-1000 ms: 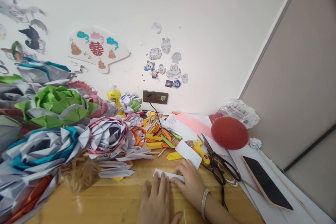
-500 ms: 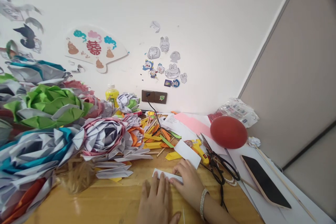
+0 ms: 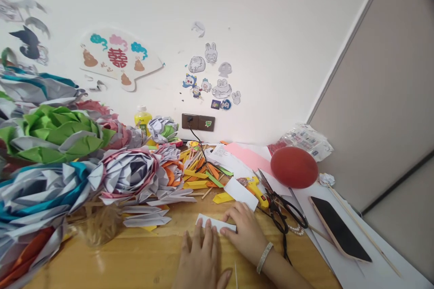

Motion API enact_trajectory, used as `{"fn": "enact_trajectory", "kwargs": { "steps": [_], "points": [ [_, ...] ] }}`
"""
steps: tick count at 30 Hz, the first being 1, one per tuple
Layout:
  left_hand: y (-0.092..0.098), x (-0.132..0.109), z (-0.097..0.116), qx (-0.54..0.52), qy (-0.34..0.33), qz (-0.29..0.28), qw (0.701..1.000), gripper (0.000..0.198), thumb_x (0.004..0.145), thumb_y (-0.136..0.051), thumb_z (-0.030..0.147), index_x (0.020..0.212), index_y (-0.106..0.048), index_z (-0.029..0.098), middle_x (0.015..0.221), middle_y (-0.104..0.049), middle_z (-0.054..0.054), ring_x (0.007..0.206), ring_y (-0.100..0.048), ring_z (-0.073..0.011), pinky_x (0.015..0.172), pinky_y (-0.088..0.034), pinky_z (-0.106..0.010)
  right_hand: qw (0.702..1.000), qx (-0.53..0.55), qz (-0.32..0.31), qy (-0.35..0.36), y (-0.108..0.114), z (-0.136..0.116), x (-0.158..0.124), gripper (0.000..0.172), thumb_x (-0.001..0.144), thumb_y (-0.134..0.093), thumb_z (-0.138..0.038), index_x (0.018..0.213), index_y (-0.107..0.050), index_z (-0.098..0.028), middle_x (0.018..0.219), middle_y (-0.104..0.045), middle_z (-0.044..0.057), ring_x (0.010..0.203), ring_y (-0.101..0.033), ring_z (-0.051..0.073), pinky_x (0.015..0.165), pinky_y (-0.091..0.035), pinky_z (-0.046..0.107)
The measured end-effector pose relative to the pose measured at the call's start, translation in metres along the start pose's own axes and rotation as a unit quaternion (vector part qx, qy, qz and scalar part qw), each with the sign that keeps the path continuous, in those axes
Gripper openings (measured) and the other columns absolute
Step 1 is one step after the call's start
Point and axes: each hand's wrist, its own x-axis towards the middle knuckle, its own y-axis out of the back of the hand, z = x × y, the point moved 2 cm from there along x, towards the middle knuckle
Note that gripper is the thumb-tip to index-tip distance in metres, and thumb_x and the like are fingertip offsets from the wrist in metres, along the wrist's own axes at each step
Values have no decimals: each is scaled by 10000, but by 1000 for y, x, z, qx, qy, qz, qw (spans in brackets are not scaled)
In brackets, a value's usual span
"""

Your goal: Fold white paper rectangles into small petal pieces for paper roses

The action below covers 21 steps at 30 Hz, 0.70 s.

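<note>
In the head view, a narrow white paper strip [image 3: 219, 223] is lying on the bench [image 3: 135, 262] in front of the person, with both hands touching it. The left hand [image 3: 200, 257] is resting its outstretched fingertips on the strip's left part; its grip is pressing down from above, not clamping. The right hand [image 3: 247, 230] is bending round the right end, its thumb touching the near edge and its fingers curling behind; whether that grip is pinching the paper or only steadying it, I cannot tell.

If the two hands are pushing unevenly, the strip could be skewing on the smooth wood, and any crease would be running crooked. If the left fingertips are bearing too lightly, layers could be springing apart.

Just behind the right hand, a loose white paper piece [image 3: 241, 193] is lying close to the knuckles, so a backward nudge could be shoving it into the yellow glue gun [image 3: 259, 193]. The scissors [image 3: 273, 195] are lying to the right, with a black cord [image 3: 285, 248] trailing near the forearm; a sideways sweep could be snagging the cord or the bracelet [image 3: 264, 257].
</note>
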Motion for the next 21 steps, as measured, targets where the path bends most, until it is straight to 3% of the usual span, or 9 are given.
{"fn": "enact_trajectory", "kwargs": {
  "steps": [9, 12, 15, 19, 21],
  "points": [
    [17, -2, -13, 17, 36, -53, 998, 641, 741, -469, 493, 1285, -389, 164, 1369, -317, -156, 1230, -337, -369, 872, -332, -625, 998, 11, -37, -46, 13, 15, -5, 176, 639, -672, -233, 771, -555, -226, 884, -537, -11, 897, -474, 188, 763, -319, 283],
    [23, -1, -24, 43, 70, -41, 996, 552, 749, -501, 394, 1247, -449, 163, 1309, -430, -148, 1187, -404, -359, 903, -297, -623, 998, 21, -38, -48, 14, 14, -4, 177, 632, -672, -228, 767, -558, -225, 877, -541, -10, 892, -479, 189, 758, -321, 283],
    [28, 2, -31, 60, 68, -8, 996, 480, 749, -515, 339, 1178, -533, 125, 1220, -537, -150, 1177, -420, -349, 954, -267, -586, 998, 29, -38, -46, 15, 14, -3, 187, 624, -677, -226, 770, -560, -223, 882, -543, -11, 886, -482, 185, 756, -322, 283],
    [29, 10, -34, 98, 81, 92, 988, 401, 792, -456, 202, 1166, -543, 86, 1226, -521, -189, 1167, -442, -330, 930, -344, -524, 998, 25, -36, -46, 13, 13, -2, 176, 627, -684, -236, 756, -565, -222, 872, -546, -10, 879, -484, 184, 753, -323, 286],
    [24, 15, -33, 99, 34, 129, 986, 387, 800, -417, 117, 1164, -549, 126, 1224, -538, -146, 1145, -475, -296, 924, -377, -478, 999, 25, -23, -38, 11, 11, -2, 178, 622, -698, -243, 744, -569, -222, 860, -548, -11, 876, -483, 186, 755, -321, 288]
  ]
}}
